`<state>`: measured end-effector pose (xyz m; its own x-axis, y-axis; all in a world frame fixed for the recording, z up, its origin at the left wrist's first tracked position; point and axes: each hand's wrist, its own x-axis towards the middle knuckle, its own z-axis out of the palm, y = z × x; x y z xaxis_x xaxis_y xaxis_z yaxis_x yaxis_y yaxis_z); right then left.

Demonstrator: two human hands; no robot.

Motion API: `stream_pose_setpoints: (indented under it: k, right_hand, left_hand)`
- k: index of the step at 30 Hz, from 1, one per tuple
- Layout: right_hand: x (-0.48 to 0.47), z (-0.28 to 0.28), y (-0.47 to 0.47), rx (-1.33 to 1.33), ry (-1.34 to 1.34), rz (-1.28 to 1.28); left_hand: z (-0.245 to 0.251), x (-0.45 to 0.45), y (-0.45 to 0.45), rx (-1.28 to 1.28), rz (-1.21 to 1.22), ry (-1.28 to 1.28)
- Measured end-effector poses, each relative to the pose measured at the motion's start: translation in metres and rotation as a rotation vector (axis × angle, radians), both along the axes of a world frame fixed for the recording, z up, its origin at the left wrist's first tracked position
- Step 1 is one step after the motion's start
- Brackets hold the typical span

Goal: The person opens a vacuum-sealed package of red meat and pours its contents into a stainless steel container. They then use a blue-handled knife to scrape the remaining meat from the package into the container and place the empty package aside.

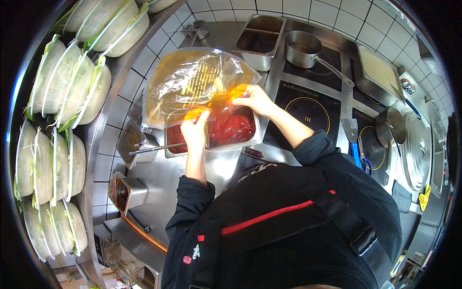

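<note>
A large clear plastic pouch [169, 86] with printed writing and amber-orange liquid inside hangs between my hands. My left hand [195, 130] pinches its near edge on the left. Farther right, my right hand [254, 101] pinches the same edge between thumb and fingers. Directly below is a divided stainless steel pan [234, 145], partly covered by the pouch. Its right compartment holds a glossy red mass [232, 128]; more red food shows in the left one. The metal handle of a utensil [151, 149] sticks out leftward over the pan's rim. Whether the pouch is cut open, I cannot tell.
Induction hobs [306, 112] lie to the right, with a saucepan [303, 48] behind. A divided pan [258, 39] stands at the back. Scissors [365, 159] and a blue-handled scraper [353, 141] lie at right. Steel containers [135, 193] stand left, below shelved plastic baskets [57, 79] of leafy vegetables.
</note>
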<state>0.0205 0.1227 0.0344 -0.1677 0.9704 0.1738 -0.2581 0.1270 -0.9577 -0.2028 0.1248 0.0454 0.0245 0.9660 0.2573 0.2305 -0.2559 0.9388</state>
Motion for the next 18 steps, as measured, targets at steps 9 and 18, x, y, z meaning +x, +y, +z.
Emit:
stream_pose_setpoints:
  k: [9, 18]
  right_hand:
    - [-0.006, -0.003, 0.003, 0.058, -0.253, -0.166]
    - [-0.023, -0.006, 0.003, 0.123, -0.303, -0.232]
  left_hand:
    - [0.000, 0.004, -0.002, 0.005, -0.016, -0.042]
    - [-0.001, 0.015, -0.003, 0.061, -0.050, -0.122]
